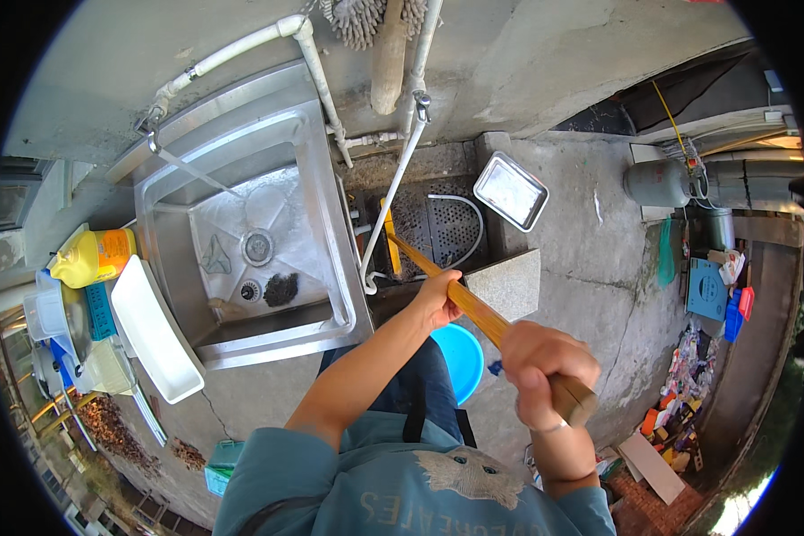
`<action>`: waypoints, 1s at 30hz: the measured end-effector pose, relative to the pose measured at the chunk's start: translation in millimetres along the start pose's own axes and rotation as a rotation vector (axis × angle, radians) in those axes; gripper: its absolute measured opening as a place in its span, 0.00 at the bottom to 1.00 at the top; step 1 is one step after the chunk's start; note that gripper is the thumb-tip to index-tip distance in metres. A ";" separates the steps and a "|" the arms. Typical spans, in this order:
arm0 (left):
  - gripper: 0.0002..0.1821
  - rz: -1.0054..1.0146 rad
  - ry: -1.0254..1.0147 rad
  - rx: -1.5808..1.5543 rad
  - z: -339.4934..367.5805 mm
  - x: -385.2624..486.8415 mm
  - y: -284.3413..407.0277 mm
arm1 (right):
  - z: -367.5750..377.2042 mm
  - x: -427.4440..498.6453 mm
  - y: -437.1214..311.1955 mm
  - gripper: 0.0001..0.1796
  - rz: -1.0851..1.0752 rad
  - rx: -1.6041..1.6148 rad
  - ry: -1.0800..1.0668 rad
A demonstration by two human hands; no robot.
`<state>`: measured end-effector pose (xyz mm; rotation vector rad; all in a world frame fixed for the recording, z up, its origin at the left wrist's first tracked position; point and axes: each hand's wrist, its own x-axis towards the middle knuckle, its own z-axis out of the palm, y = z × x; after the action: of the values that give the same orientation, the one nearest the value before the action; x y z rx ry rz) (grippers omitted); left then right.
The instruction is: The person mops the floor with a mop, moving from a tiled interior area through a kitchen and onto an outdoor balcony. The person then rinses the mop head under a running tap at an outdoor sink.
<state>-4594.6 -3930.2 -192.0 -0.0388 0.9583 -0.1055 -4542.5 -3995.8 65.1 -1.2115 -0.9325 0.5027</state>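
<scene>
With both hands I hold a long wooden pole point(486, 318) that slants down and away from me. My left hand point(440, 300) wraps its middle, and my right hand point(549, 372) grips close to its butt end. At the far end is a narrow yellow crosspiece head point(391, 236), set down in a dirty drain trough point(415, 201) beside the sink; whether it has bristles is hidden. Perforated dark drain plates point(455, 231) lie in the trough with a pale hose point(477, 218) curving over them. A white pipe point(393, 201) comes down from a wall tap into the trough.
Left stands a stainless-steel sink point(295, 124), water running from its tap point(153, 137); a dark clump point(281, 289) lies inside. A metal tray point(511, 191) rests on the trough's curb, near a stone slab point(504, 285). A blue basin point(459, 362) sits by my legs.
</scene>
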 end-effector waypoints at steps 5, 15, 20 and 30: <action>0.12 0.030 0.049 0.028 -1.8 -7.8 1.9 | 12.7 -27.3 47.0 0.10 -0.076 -0.044 0.124; 0.11 -0.078 -0.223 -0.059 9.3 -6.7 -4.0 | -2.9 3.6 -9.4 0.11 0.037 0.110 -0.015; 0.10 -0.023 0.167 0.033 16.4 10.6 0.6 | 4.1 -10.7 41.7 0.10 0.038 -0.141 0.022; 0.10 -0.067 0.035 0.085 13.8 22.2 11.1 | 2.8 -7.3 48.4 0.10 -0.069 -0.069 0.066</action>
<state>-4569.8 -3921.8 -203.1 0.0089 0.9873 -0.2090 -4542.0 -3984.8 17.3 -1.2462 -0.9381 0.3765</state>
